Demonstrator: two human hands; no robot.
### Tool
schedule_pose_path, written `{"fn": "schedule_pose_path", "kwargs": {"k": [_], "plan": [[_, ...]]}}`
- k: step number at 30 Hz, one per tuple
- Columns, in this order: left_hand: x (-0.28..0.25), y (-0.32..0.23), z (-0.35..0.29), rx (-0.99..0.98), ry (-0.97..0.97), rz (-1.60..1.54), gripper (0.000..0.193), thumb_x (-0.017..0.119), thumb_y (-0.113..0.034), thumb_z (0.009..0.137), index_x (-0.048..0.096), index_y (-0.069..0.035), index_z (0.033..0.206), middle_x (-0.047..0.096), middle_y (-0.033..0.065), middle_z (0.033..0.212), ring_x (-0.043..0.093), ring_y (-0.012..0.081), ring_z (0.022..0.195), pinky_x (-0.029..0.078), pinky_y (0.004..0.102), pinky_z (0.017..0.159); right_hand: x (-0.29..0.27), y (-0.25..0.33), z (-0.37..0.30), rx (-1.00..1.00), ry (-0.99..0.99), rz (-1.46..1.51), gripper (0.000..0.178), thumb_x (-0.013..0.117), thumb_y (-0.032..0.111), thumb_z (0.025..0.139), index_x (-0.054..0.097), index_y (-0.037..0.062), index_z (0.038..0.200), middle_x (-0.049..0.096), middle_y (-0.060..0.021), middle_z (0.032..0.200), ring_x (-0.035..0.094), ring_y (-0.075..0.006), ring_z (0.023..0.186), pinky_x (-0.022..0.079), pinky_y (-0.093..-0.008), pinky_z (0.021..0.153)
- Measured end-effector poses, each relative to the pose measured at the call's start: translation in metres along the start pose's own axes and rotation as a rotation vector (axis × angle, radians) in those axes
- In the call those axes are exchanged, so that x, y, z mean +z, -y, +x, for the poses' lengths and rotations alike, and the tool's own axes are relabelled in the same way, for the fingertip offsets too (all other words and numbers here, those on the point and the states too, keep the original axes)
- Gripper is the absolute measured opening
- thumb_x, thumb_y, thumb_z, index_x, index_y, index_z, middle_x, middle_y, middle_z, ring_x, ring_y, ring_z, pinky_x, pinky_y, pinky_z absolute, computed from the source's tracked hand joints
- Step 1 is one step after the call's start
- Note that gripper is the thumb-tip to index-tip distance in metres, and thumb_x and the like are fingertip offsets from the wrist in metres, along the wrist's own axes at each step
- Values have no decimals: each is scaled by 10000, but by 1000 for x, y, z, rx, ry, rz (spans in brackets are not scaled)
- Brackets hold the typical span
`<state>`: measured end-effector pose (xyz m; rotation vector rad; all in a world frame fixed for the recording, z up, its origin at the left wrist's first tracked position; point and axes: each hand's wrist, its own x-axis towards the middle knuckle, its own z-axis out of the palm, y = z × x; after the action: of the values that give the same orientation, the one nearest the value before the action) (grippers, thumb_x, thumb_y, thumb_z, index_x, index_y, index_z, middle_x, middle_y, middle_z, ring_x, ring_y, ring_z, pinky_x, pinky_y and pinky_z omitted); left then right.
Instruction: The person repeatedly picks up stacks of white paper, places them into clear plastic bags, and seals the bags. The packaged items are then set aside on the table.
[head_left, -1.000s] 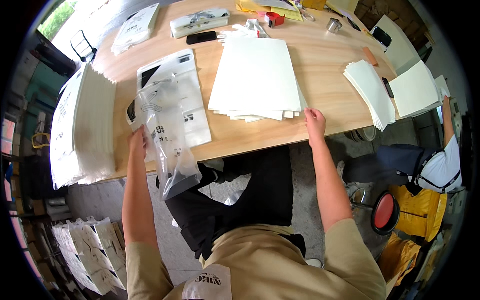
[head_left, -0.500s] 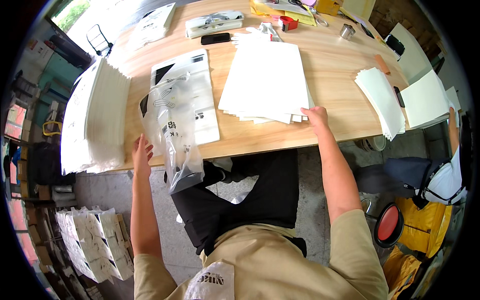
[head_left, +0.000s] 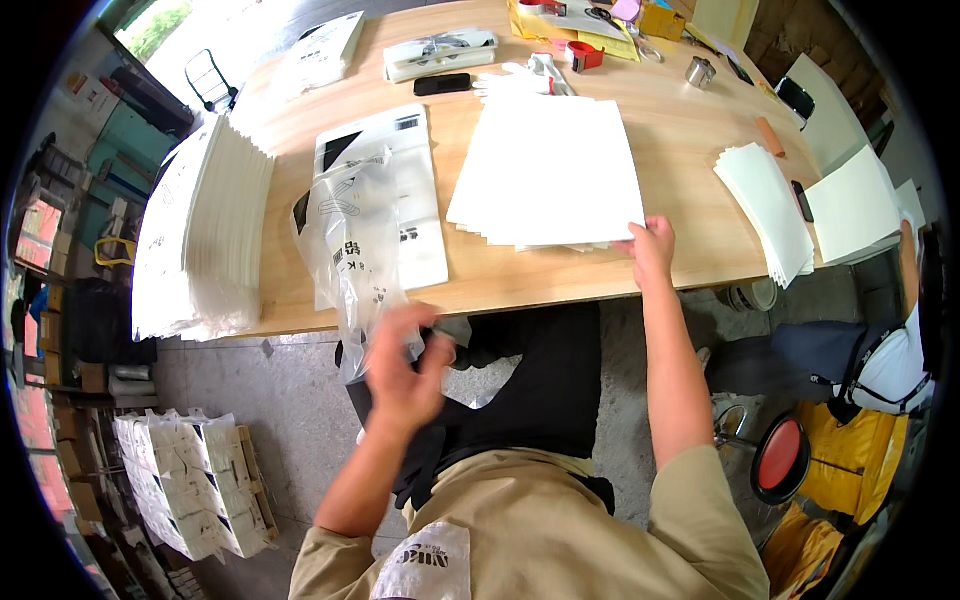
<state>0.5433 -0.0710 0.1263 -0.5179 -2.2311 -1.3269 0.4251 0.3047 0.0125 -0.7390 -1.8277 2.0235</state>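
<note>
A stack of white paper sheets lies on the table in front of me, its lower edges slightly fanned. My right hand pinches the near right corner of the upper sheets. Out past the table's front edge is my left hand, blurred by motion, with thumb and fingers apart and nothing visible between them. It overlaps the lower end of a clear printed plastic bag, which hangs over the edge. Beneath that bag, a white printed package rests flat on the table.
A tall pile of packed paper stands at the left. White gloves, a black phone, a red tape dispenser and a metal cup lie farther back. Fanned sheets are at the right, near another person.
My left hand has swung right and toward me, from beside the plastic bag to in front of its lower end. My right hand stays at the corner; the upper sheets have shifted slightly right.
</note>
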Motion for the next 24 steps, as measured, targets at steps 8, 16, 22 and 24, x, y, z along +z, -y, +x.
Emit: {"fn": "schedule_pose_path", "kwargs": {"k": [8, 16, 22, 24], "plan": [[129, 89, -27, -1247, 210, -862, 659, 617, -404, 975, 400, 2, 1446, 446, 154, 1432, 469, 269, 1299, 428, 413, 1036, -102, -15, -80, 228, 104, 236, 169, 621, -2, 859, 500, 16, 975, 637, -160, 992, 681, -279, 859, 611, -430, 731], [186, 106, 22, -1205, 542, -889, 431, 621, -161, 959, 497, 25, 1328, 613, 158, 1224, 645, 260, 1065, 561, 403, 899, -151, 7, -63, 490, 591, 55, 463, 609, 168, 923, 522, 12, 1350, 666, -134, 1165, 684, -260, 922, 598, -434, 730], [193, 108, 24, -1120, 539, -955, 438, 542, 46, 928, 465, 24, 1359, 608, 162, 1240, 643, 264, 1079, 564, 407, 914, -124, -10, -11, 674, 524, 189, 525, 543, 381, 996, 530, 7, 1364, 649, -125, 1250, 624, -243, 1127, 504, -406, 986], [190, 105, 21, -1094, 557, -929, 476, 518, 58, 929, 437, 11, 1395, 591, 161, 1277, 623, 263, 1116, 546, 404, 939, -117, -22, -2, 721, 496, 141, 484, 548, 286, 991, 512, -5, 1376, 619, -148, 1301, 599, -262, 1186, 481, -418, 1026]]}}
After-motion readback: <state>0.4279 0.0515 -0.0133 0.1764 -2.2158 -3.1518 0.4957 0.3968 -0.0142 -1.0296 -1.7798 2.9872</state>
